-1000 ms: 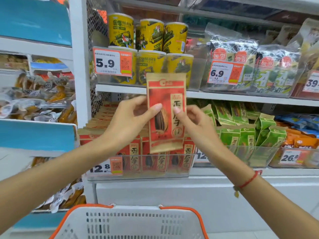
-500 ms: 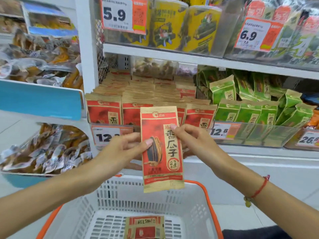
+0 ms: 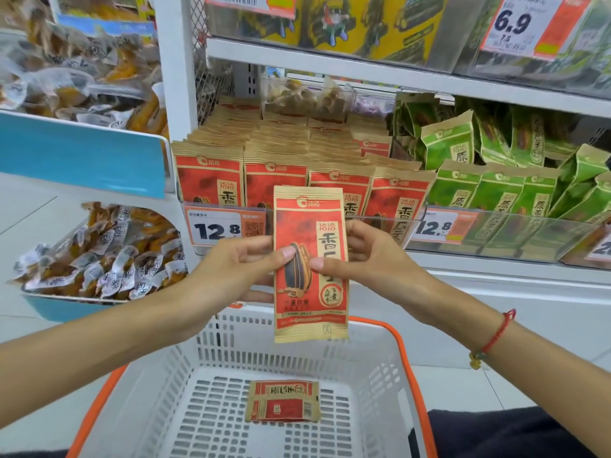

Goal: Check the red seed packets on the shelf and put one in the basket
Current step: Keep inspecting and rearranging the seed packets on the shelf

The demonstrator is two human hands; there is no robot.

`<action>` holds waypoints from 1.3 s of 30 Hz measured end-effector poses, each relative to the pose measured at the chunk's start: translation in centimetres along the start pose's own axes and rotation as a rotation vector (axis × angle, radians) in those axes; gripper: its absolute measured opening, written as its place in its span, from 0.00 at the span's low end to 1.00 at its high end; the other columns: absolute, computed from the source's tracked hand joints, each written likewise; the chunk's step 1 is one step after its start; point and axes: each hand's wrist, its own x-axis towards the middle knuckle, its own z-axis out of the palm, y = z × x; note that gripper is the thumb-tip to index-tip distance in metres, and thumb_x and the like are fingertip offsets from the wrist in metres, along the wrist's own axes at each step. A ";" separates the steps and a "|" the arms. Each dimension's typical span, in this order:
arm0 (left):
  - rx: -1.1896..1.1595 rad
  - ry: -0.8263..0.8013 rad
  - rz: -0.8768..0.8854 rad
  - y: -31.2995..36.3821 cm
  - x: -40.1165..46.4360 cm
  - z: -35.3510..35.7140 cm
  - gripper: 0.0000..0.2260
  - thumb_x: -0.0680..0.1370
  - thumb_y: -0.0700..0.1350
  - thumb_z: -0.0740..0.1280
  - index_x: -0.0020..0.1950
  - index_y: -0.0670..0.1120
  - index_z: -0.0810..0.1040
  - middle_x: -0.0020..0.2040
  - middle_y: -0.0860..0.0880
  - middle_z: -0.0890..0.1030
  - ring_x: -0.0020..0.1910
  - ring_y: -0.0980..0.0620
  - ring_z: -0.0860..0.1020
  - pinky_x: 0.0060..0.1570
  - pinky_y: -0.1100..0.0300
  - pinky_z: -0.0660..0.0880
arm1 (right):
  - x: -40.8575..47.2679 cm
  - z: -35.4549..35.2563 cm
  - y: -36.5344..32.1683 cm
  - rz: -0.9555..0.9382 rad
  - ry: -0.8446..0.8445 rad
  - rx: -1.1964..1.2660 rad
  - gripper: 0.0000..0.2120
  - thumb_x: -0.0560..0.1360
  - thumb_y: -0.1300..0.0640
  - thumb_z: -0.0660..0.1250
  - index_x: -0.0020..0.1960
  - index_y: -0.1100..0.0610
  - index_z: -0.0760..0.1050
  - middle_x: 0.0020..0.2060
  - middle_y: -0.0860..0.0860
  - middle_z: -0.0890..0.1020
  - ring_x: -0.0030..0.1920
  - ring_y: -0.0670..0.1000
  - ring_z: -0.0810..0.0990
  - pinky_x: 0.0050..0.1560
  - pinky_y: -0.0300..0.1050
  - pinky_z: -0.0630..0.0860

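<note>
Both hands are gripping one red seed packet (image 3: 310,262) upright: the left hand (image 3: 238,269) is pinching its left edge, thumb on the front, and the right hand (image 3: 370,256) is pinching its right edge likewise. That packet is hanging above the far rim of the white basket (image 3: 373,375), where a second red packet (image 3: 282,401) is lying flat on the floor. Behind, rows of red packets (image 3: 274,173) are standing on the shelf beside green packets (image 3: 496,190). Price tags are reading 12.8 (image 3: 218,230) and 6.9 (image 3: 512,23).
</note>
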 end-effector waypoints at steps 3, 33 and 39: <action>-0.019 0.011 -0.011 -0.3 0.0 0.1 0.11 0.79 0.48 0.63 0.59 0.53 0.80 0.50 0.55 0.85 0.47 0.55 0.84 0.39 0.66 0.79 | 0.0 -0.6 0.6 -0.041 -0.078 -0.066 0.29 0.65 0.58 0.77 0.62 0.49 0.70 0.54 0.46 0.82 0.53 0.42 0.82 0.54 0.39 0.79; -0.039 0.010 -0.039 -0.9 0.5 0.3 0.10 0.77 0.46 0.66 0.57 0.49 0.82 0.46 0.50 0.86 0.45 0.54 0.85 0.39 0.67 0.78 | -0.1 -0.1 0.7 0.170 -0.074 -0.009 0.20 0.79 0.40 0.55 0.45 0.51 0.79 0.36 0.49 0.86 0.36 0.47 0.84 0.34 0.35 0.78; -0.050 0.047 -0.037 -1.4 0.7 -0.4 0.11 0.78 0.47 0.65 0.59 0.50 0.81 0.49 0.49 0.86 0.49 0.51 0.84 0.44 0.63 0.80 | -1.0 -1.6 0.3 0.074 -0.396 -0.007 0.24 0.75 0.60 0.69 0.68 0.48 0.68 0.57 0.50 0.82 0.56 0.52 0.82 0.56 0.48 0.80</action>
